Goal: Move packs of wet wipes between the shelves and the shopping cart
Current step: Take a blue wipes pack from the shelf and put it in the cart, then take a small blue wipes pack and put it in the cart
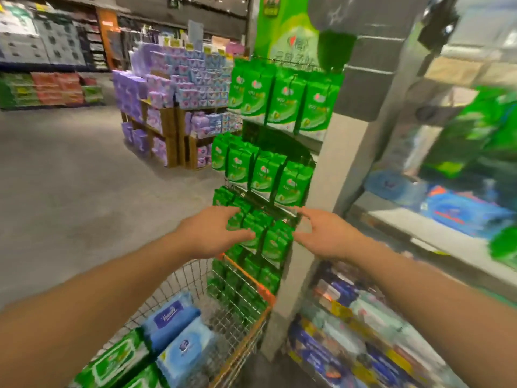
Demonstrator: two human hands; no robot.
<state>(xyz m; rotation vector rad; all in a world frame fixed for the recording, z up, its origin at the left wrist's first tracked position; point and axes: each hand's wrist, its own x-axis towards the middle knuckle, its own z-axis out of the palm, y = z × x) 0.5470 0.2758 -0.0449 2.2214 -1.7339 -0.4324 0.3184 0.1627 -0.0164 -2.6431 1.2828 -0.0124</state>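
Green foil packs of wet wipes hang in rows on the wire display rack, and both hands are out at the third row down. Left hand is spread, fingertips on a pack; right hand is open w/ loose fingers just beside the row, gripping nothing yet. The orange-rimmed wire shopping cart below already has blue and green flat packs, so I'd say it's partway done, w/ another pick starting.

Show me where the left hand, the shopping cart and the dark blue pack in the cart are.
left hand [212, 233], head view, back of the hand
shopping cart [260, 288], head view, orange top rim
dark blue pack [170, 317], head view, top face
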